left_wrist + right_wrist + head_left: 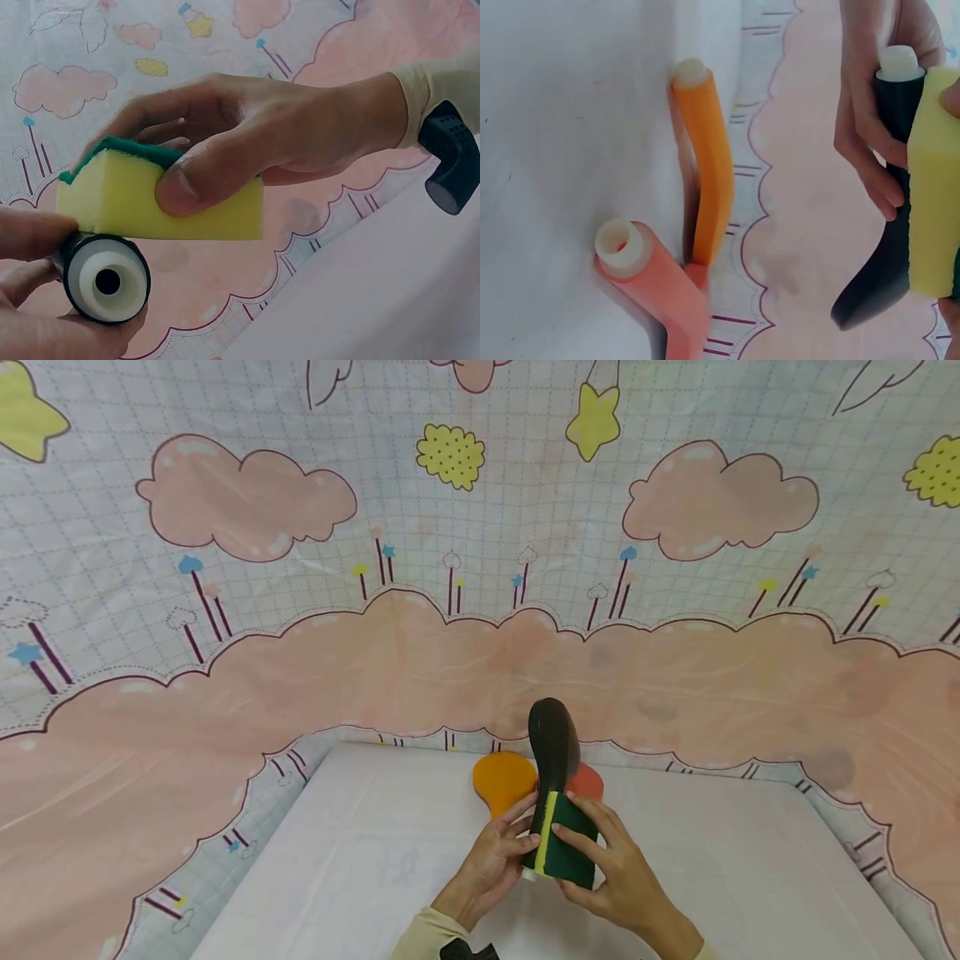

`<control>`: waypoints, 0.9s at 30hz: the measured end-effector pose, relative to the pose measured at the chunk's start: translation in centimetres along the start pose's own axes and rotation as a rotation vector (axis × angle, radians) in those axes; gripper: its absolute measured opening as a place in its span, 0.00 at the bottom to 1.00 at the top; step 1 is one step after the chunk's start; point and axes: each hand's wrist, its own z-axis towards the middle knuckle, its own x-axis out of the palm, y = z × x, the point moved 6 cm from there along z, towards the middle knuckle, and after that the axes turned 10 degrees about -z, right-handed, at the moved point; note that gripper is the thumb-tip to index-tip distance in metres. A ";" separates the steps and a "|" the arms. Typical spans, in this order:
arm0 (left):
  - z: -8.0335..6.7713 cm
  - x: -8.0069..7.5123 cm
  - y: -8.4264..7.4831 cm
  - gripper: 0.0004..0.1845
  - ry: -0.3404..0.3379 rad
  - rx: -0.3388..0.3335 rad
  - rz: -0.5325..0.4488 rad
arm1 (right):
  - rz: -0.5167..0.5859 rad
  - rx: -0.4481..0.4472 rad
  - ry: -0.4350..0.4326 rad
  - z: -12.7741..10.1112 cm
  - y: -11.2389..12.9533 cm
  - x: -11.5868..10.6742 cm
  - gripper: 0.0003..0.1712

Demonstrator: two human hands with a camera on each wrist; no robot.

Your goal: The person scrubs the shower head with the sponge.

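Note:
A black shower head [551,735] stands up between both hands over the table, its handle gripped by my left hand [483,864]. In the left wrist view the white hollow connector [87,289] at its lower end faces the camera. My right hand [626,872] holds a sponge [576,843] with a green scouring side and a yellow foam side. The yellow foam [934,195] lies along the handle, apparently touching it. Fingers and sponge hide part of the handle.
Farther back on the white table [360,827] lie an orange shower head [502,777] and a red one [590,779], partly behind the black one. A patterned cloth [420,668] with clouds and stars hangs behind and around the table.

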 end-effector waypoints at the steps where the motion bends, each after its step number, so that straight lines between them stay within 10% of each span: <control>1: -0.1 0.0 0.0 0.34 0.006 -0.002 0.003 | -0.001 -0.003 -0.001 -0.1 0.0 0.0 0.40; 27: -0.4 -0.1 0.1 0.40 0.045 -0.015 0.037 | 0.063 -0.068 -0.113 0.7 -0.8 -0.4 0.39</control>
